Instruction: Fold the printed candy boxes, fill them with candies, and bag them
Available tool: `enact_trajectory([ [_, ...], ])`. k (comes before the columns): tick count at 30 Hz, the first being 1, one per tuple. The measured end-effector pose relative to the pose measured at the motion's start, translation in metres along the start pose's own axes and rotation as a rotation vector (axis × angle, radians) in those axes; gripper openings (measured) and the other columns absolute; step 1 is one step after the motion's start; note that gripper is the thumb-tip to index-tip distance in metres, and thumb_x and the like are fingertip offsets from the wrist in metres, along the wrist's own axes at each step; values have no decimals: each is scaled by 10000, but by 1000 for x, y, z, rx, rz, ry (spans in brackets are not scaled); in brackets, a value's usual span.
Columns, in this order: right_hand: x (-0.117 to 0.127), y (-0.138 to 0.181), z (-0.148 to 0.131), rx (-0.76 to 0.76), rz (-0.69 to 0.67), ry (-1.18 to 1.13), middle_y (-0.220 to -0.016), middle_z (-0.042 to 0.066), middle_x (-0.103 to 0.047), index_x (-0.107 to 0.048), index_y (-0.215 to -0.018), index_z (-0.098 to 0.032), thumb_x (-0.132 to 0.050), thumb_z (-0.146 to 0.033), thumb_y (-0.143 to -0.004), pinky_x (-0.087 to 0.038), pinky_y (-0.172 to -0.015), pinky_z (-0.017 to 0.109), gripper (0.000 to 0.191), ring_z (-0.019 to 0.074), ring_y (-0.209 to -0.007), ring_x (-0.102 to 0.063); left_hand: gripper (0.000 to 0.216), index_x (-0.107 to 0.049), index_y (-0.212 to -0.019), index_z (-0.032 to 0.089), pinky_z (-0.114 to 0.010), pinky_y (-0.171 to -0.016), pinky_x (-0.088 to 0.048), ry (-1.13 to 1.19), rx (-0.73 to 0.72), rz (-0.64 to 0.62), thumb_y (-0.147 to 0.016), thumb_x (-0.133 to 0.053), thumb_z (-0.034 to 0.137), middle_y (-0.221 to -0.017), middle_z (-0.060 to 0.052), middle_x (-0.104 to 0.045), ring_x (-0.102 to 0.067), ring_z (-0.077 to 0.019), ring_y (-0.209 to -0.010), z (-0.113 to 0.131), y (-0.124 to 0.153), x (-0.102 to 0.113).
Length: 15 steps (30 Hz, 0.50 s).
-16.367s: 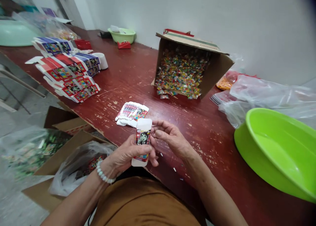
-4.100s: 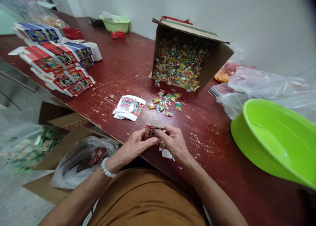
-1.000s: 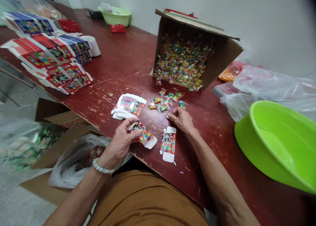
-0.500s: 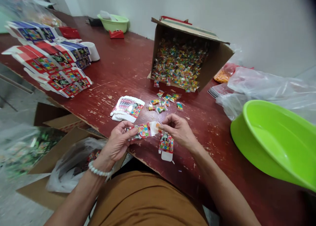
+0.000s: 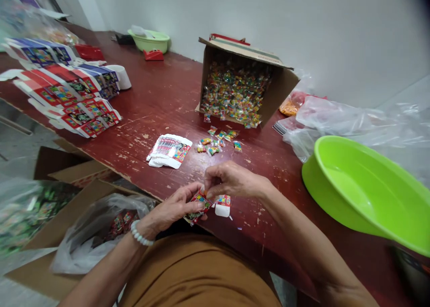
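My left hand [image 5: 178, 204] is wrapped around a small red printed candy box [image 5: 195, 214] just above the table's front edge. Its fingers are closed on the box's sides. At the box's upper end, my right hand [image 5: 231, 181] pinches with thumb and forefinger; a bit of orange shows there, mostly hidden by the fingers. A second small printed box [image 5: 222, 207] with a white flap lies on the table, partly behind my right hand. Several wrapped candies [image 5: 212, 151] lie loose beyond my hands. To their left rests a fanned pile of flat printed cartons [image 5: 170, 151].
A tipped cardboard box [image 5: 278, 94] full of wrapped candies stands at the back. On the right is a green basin [image 5: 312, 177] beside plastic bags [image 5: 329, 117]. Bundled printed boxes [image 5: 63, 85] are stacked at left. Below the edge sits an open carton with a plastic bag [image 5: 80, 240].
Both hands have come closer together, the left moving right and downward with the box, now tilted. My right hand has brought the orange piece to the box's end. The view has shifted slightly.
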State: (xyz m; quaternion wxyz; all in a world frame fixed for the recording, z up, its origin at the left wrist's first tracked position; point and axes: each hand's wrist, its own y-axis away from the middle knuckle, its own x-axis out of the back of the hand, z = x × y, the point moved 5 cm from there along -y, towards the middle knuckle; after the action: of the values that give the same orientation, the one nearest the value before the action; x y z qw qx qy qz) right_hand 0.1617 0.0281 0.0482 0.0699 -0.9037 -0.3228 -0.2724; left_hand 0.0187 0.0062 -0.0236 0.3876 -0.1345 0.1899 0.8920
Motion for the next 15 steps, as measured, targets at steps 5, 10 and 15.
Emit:
enact_trajectory([
  [5, 0, -4, -8, 48, 149, 133, -642, -44, -666, -675, -778, -190, -745, -84, -776, -386, -520, 208, 127, 98, -549, -584, 382, -619, -1215, 256, -228, -600, -549, -44, -57, 39, -860, -714, 360, -952, -31, -641, -603, -135, -727, 8, 2, 0],
  [10, -1, -3, -4, 99, 397, 255, -783, 10, -666, -650, -846, -172, -744, -166, -825, -431, -624, 245, 97, 128, -687, -586, 384, -560, -1143, 220, -205, -546, -507, -67, -103, 137, -840, -734, 379, -862, 7, -591, -566, -88, -593, 13, 3, 9],
  [15, -12, 5, 14, 134, 532, 204, -885, 41, -638, -684, -1006, -180, -698, -174, -872, -475, -681, 266, 135, 148, -764, -599, 400, -518, -1094, 199, -228, -547, -483, -146, -94, 220, -811, -717, 400, -846, 25, -565, -546, -89, -577, 11, 1, 16],
])
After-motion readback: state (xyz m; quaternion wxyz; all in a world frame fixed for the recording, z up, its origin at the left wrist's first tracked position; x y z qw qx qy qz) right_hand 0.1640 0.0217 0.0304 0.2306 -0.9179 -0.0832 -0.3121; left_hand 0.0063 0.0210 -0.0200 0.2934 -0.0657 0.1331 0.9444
